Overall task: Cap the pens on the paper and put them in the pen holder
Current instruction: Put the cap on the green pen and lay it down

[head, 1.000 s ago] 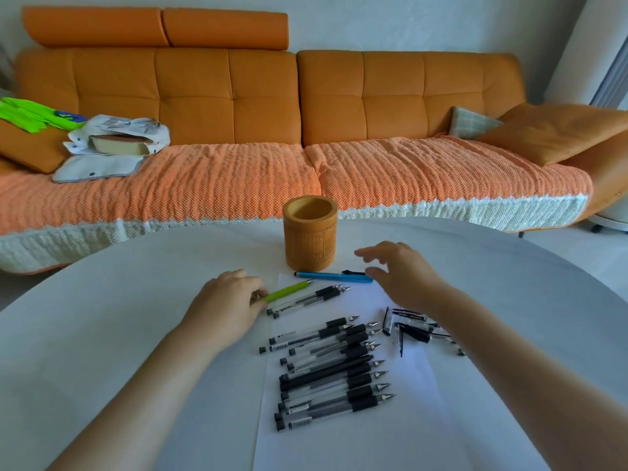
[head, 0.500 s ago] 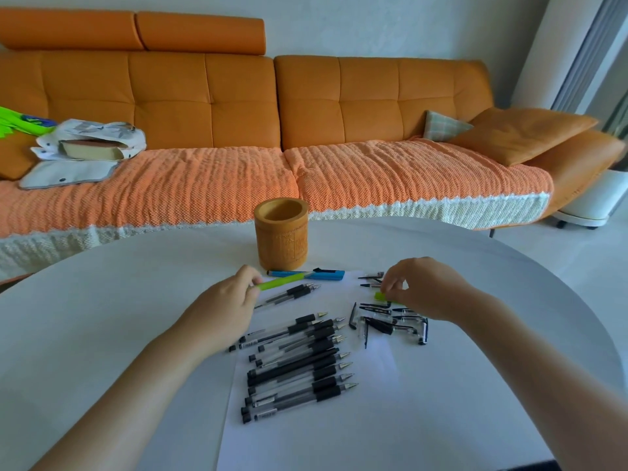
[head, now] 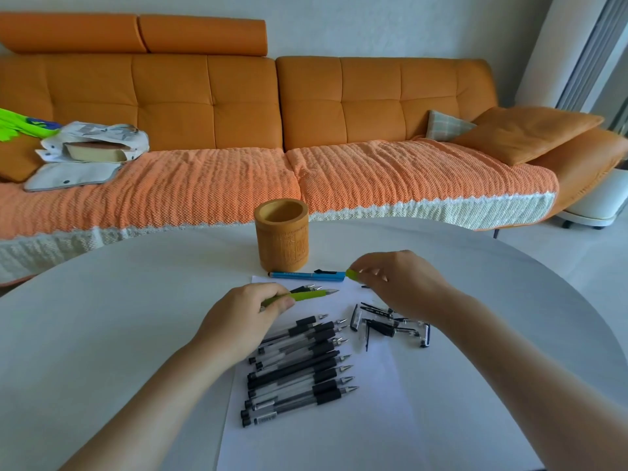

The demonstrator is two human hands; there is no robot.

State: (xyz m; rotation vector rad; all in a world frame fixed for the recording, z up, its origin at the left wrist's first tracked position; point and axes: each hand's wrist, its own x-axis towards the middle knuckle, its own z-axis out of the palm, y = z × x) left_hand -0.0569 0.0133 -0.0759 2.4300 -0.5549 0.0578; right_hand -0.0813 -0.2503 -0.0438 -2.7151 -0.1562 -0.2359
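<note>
Left hand (head: 248,314) grips the uncapped green pen (head: 306,295) above the paper (head: 380,396), right hand (head: 397,280) pinches its green cap (head: 352,275) near the bamboo pen holder (head: 282,239).

Orange sofa (head: 238,96) far, woven orange throw (head: 204,185) over seats. Far left: book (head: 91,153) inside white fabric bag (head: 102,132), bright green item (head: 13,125) beside. Far right: plaid cushion (head: 445,125), orange cushion (head: 526,134). Near: white round table (head: 102,317).

The tan bamboo cylinder pen holder (head: 282,240) gaped open at the mouth, free air above. A blue plastic pen (head: 306,275) lay across its near foot. Black uncapped gel pens (head: 299,367) crowded the white paper sheet (head: 373,423) on the left, loose black caps (head: 390,326) on the right. Bare white round table (head: 119,317) flanked both.
</note>
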